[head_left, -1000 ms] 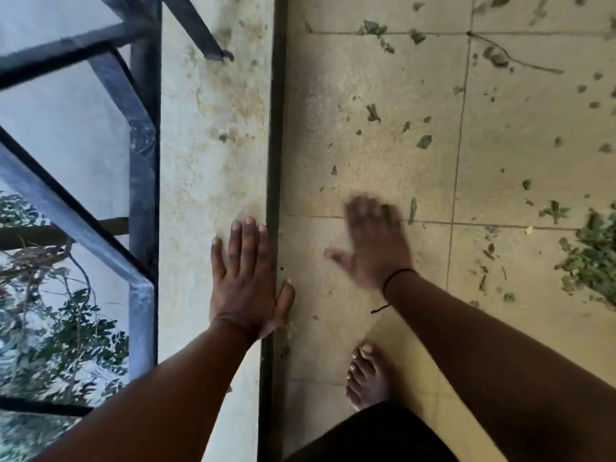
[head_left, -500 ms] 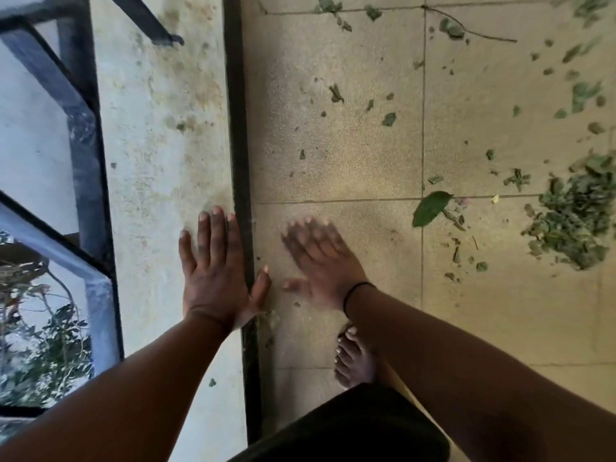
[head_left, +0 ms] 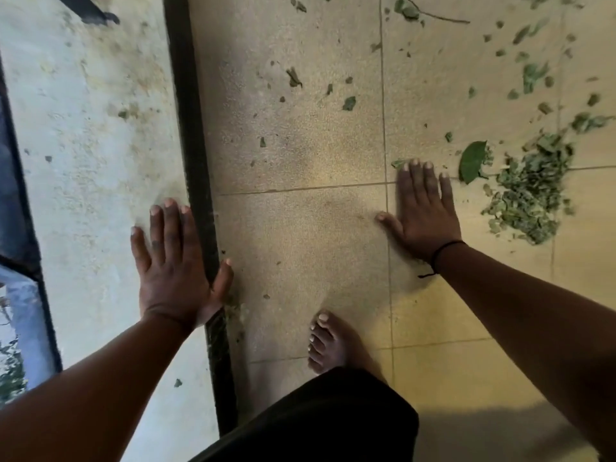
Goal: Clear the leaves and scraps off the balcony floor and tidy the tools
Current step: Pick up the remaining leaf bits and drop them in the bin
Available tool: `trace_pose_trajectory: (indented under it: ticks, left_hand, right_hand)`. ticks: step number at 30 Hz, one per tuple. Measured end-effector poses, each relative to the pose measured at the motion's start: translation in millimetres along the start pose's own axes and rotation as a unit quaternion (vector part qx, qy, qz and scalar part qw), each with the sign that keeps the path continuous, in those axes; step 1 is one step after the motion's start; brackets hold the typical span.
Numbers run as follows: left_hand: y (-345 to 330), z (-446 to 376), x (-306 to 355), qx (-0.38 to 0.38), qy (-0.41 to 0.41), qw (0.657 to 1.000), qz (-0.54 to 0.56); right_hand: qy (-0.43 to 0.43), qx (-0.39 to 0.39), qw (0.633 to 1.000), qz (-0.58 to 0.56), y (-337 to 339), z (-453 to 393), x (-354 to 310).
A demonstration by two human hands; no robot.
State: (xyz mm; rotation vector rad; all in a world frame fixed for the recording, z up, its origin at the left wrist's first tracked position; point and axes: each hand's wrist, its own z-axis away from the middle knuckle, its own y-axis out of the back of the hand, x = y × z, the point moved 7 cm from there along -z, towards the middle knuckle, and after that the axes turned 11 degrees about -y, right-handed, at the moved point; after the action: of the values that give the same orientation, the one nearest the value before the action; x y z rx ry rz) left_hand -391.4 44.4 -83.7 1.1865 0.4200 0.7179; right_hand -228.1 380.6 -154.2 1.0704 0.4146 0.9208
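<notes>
My right hand [head_left: 425,211] lies flat on the tan tiled floor [head_left: 300,228], fingers straight and together, holding nothing. Just right of it sit a whole green leaf [head_left: 471,161] and a heap of chopped green leaf scraps [head_left: 530,198]. Small scraps [head_left: 348,103] are scattered over the tiles further away, with a thin twig [head_left: 436,15] at the top. My left hand [head_left: 175,265] rests flat on the pale concrete ledge [head_left: 93,161], thumb across the dark channel [head_left: 196,161]. No tools are in view.
A dark metal railing [head_left: 20,201] runs along the ledge's outer left side, with open air and foliage beyond. My bare foot [head_left: 328,341] stands on the tiles between my arms, above dark clothing [head_left: 316,418]. One scrap [head_left: 177,382] lies on the ledge.
My right hand has swept rightward across the tiles, from beside the channel to the edge of the scrap heap. The whole leaf moved right with it. My left hand stayed on the ledge.
</notes>
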Motion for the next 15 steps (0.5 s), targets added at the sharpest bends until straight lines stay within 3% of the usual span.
trace_pose_trajectory:
  ticks: [4,9,12,15]
  left_hand:
    - [0,-2,3,0.006,0.008,1.0,0.005]
    - [2,-1,1,-0.003,0.007,1.0,0.03]
    - [5,1,1,-0.001,0.002,0.999,0.035]
    - [7,-1,0,0.008,0.01,0.999,0.038]
  right_hand:
    - [0.103,0.06,0.992,-0.039,5,-18,-41]
    - [0.121,0.132,0.98,-0.084,28,-36,-63]
    - [0.142,0.118,0.977,-0.109,25,-8,-73]
    - [0.266,0.056,0.958,-0.089,-13,51,-87]
